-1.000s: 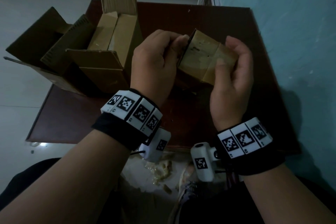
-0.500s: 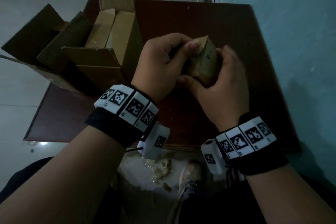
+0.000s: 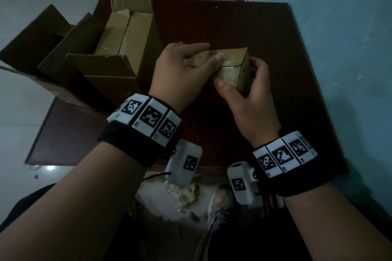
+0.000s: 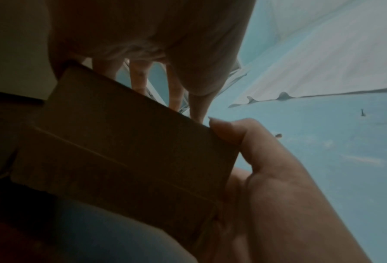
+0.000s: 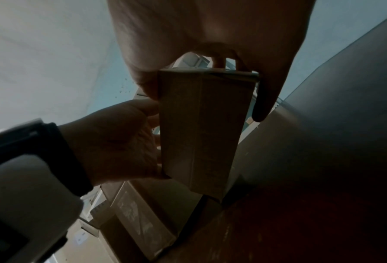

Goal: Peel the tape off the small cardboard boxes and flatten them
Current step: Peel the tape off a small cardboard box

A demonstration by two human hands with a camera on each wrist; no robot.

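Head view shows both hands closed round one small cardboard box [image 3: 230, 65], held just above the dark reddish-brown surface [image 3: 212, 23]. The left hand [image 3: 180, 72] comes in from the left, wrist bent, its thumb laid along the box's upper face and its fingers wrapped over the far edge. The right hand [image 3: 250, 95] cups the box's right end, thumb pressed against the near lower corner and fingers curled behind the end face. The box is a squat, tan block with sharp creased edges; its top looks glossy and slightly wrinkled (tape, as far as the dim light lets me tell).

From the left wrist the box [image 4: 125, 147] shows a flat matte panel with a straight seam across it, the right thumb [image 4: 230, 131] hooked on its corner. From the right wrist the box [image 5: 201, 128] stands as a tall narrow prism, pinched between thumb and fingers, with the left hand [image 5: 116, 140] gripping its side.

To the left on the surface sits a larger open carton [image 3: 118, 61], corrugated, flaps up, with more small boxes [image 3: 125, 32] packed upright inside.
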